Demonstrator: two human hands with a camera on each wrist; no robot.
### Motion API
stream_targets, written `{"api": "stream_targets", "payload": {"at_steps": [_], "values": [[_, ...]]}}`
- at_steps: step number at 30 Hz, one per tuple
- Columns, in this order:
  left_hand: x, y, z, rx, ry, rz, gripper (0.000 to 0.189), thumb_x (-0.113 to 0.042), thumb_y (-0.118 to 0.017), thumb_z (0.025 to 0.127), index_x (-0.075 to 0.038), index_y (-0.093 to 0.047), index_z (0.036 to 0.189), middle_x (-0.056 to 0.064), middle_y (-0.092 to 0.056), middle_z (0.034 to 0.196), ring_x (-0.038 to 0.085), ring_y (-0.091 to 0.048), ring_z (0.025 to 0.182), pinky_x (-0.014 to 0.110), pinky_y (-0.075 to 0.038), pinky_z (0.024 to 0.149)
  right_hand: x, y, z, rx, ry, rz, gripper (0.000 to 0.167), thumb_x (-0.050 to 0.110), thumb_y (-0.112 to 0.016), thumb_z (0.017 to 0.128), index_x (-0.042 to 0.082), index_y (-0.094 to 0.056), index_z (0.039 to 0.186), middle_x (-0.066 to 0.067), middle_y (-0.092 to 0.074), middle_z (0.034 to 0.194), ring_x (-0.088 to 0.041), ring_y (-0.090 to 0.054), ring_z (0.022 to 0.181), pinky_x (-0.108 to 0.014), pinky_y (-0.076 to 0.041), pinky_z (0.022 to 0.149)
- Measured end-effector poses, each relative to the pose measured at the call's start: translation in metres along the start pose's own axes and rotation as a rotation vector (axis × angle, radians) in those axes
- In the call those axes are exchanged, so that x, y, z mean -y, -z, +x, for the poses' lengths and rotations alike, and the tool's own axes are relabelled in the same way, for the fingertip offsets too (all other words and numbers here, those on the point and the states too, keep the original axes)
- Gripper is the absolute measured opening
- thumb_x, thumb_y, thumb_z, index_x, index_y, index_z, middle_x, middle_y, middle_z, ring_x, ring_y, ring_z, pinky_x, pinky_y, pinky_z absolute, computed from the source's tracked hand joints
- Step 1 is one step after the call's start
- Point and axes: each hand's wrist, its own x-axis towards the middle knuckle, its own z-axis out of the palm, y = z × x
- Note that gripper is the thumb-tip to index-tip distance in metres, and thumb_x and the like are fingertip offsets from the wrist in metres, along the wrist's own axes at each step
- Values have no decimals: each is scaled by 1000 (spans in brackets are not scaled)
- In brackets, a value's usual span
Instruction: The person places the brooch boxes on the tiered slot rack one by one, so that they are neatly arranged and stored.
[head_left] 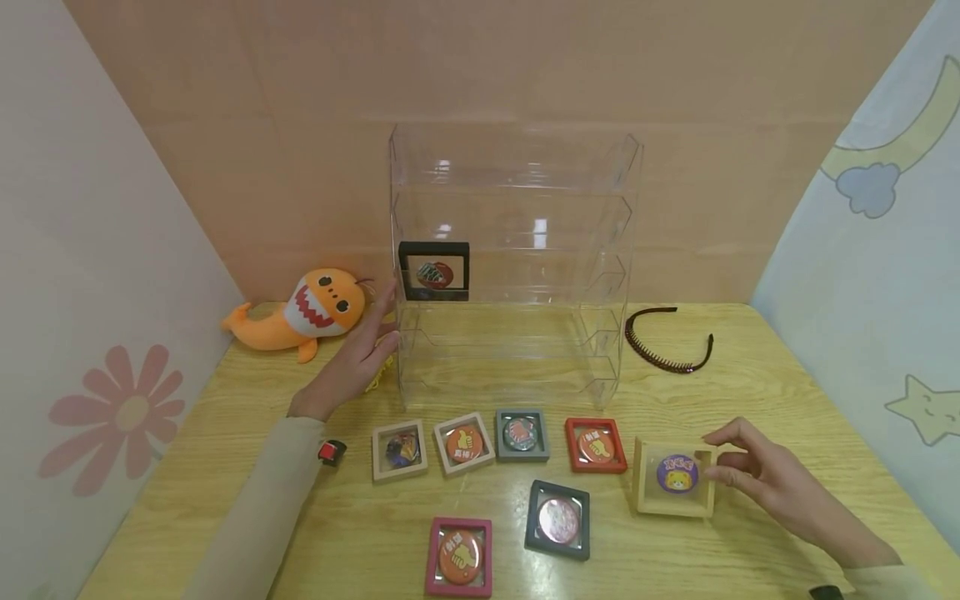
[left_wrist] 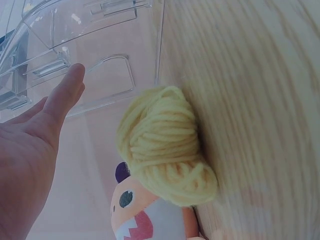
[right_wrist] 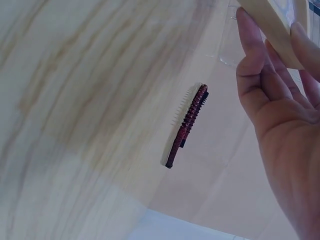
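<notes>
My right hand (head_left: pixel 768 479) pinches the right side of a light wooden display frame (head_left: pixel 645 500) that stands tilted up. Inside the frame is a purple round badge (head_left: pixel 677 474) with a yellow bear. In the right wrist view, thumb and fingers are on the wooden frame's edge (right_wrist: pixel 272 32). My left hand (head_left: pixel 352 362) lies with straight fingers along the left side of a clear tiered rack (head_left: pixel 517 333); in the left wrist view its palm faces the rack's side wall (left_wrist: pixel 110 75). On the rack's left, a black display frame (head_left: pixel 433 248) stands on a middle tier.
Several framed badges lie before the rack, including a red frame (head_left: pixel 596 445), a dark frame (head_left: pixel 558 520) and a pink frame (head_left: pixel 460 557). An orange plush shark (head_left: pixel 307 317) and a yellow yarn bundle (left_wrist: pixel 162 145) are left of it. A toothed headband (head_left: pixel 667 358) lies right.
</notes>
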Motion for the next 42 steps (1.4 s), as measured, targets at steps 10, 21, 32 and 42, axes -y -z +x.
{"api": "stream_targets", "payload": {"at_steps": [10,21,32,42], "values": [[-1,-1,-2,-4,19,-4,71,-20,-41,111,-38,3,163,-4,-6,169,34,-35,144,54,-40,110,7,-1,0,-87,-10,-69,41,-17,-68,87,3,-56,121,13,-64,120,-3,-69,98,-14,-53,73],[1,-1,-2,3,17,-7,73,-17,-43,110,-37,4,163,-2,-5,169,41,-40,140,56,-42,108,15,-7,4,-203,-4,-102,42,-20,-69,84,-2,-56,120,13,-58,127,4,-64,102,-13,-54,77],[-1,0,-2,4,9,-11,72,-18,-42,110,-35,4,163,1,-6,169,42,-42,138,57,-43,106,22,-14,17,-259,68,-107,49,-28,-69,77,-4,-56,117,7,-59,124,3,-65,101,-15,-55,77],[0,-1,1,-2,0,-7,73,-16,-42,110,-38,3,163,-5,-5,169,40,-38,141,55,-42,108,29,-19,34,-305,222,-99,54,-33,-71,69,-11,-55,115,2,-61,125,-3,-65,100,-14,-53,81]]}}
